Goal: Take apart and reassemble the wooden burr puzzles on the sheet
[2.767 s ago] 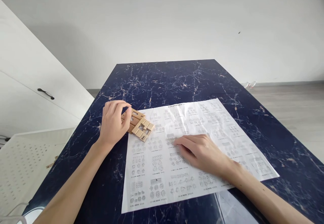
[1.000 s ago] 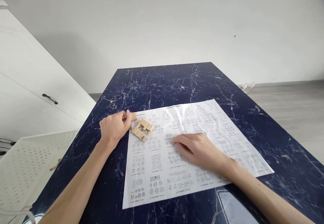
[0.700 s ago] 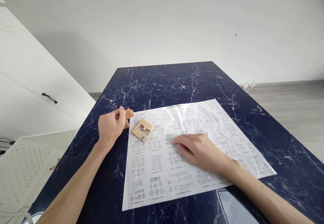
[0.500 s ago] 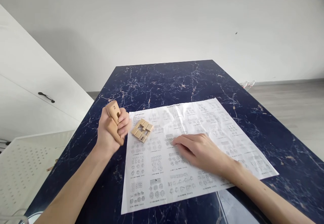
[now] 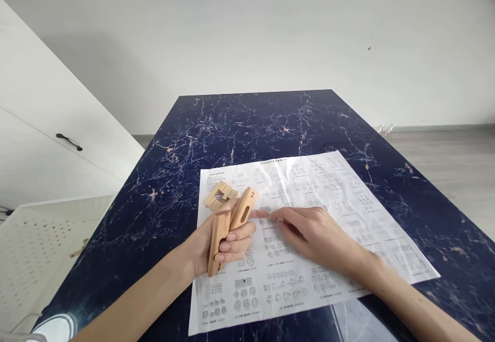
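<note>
Left grip (image 5: 234,245), seen from where I stand in the rm, clasps a pair of wooden pcs over the printed sheet (image 5: 299,251): the piece marked "2" (image 5: 240,210) & a second piece (image 5: 217,241). Approx. half a sec ago the pair was held left of the sheet, above bare counter (image 5: 247,125); now it's been swung in next to the right grip (image 5: 309,226), which stays palm down on the paper, fingers loosely bent, w/ nothing visible in it. By my reading, that puts the pair off the counter & within easy reach of either hand; can't tell if the two pcs are joined.

The "2" pc is tilted, its long axis slanting up & to the right, numbered end farthest from the person, slot facing the viewer. The second pc's long axis runs more nearly straight away from the body, near end by the heel of the palm. They splay in a narrow V, far ends apart. Pale wooden block (image 5: 225,189) lies flat on the sheet just beyond, its near corner hidden behind the left grip. Whether the knuckles touch paper, can't tell.
</note>
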A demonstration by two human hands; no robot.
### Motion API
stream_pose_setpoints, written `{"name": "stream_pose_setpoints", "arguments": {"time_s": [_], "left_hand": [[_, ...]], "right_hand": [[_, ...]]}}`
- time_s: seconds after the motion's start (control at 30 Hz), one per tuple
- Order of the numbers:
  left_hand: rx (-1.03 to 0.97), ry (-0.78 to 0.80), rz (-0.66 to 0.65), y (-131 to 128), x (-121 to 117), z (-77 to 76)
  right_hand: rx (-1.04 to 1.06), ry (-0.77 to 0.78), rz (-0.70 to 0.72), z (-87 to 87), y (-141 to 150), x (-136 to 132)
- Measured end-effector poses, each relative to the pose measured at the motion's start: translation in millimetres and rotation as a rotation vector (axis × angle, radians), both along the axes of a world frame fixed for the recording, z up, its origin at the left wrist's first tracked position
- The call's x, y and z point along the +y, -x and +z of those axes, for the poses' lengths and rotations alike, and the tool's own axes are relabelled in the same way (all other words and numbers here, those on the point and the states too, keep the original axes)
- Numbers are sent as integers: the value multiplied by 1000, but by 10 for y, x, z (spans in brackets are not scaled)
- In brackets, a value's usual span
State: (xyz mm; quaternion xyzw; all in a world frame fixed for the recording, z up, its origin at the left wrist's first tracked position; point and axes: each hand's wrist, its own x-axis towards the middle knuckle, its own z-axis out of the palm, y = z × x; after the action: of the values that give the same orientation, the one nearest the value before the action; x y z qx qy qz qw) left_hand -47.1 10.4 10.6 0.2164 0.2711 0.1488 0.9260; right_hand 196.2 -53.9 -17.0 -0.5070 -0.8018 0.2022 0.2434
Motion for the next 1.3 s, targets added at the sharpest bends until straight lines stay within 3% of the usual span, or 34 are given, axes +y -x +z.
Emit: {"name": "stream_pose_setpoints", "arguments": {"time_s": [0.13,0.3,0.37,0.5,0.67,0.8,0.87,1.03,1.13,1.3], "left_hand": [[39,-68,155,81,98,-14],[237,-234,326,70,161,14],[378,-378,346,28,128,38],[654,-810,286,-70,-16,79],[756,-1010,350,-154,-162,60],[731,-1035,275,-201,-265,-17],[674,-1046,206,-224,-327,-47],[529,-1026,96,-263,-407,-69],[548,-969,108,-262,-380,-78],[606,-1002,187,-230,-313,-91]], "right_hand": [[-17,26,9,-10,-13,5],[-23,54,-1,-16,-19,8],[-15,59,-4,-11,-16,8],[40,86,-9,25,-12,11],[213,258,50,92,-3,-14],[468,424,196,108,63,-50],[495,441,212,107,104,-56],[375,436,88,105,130,-26],[400,481,6,91,111,2],[466,456,-131,66,92,31]]}}
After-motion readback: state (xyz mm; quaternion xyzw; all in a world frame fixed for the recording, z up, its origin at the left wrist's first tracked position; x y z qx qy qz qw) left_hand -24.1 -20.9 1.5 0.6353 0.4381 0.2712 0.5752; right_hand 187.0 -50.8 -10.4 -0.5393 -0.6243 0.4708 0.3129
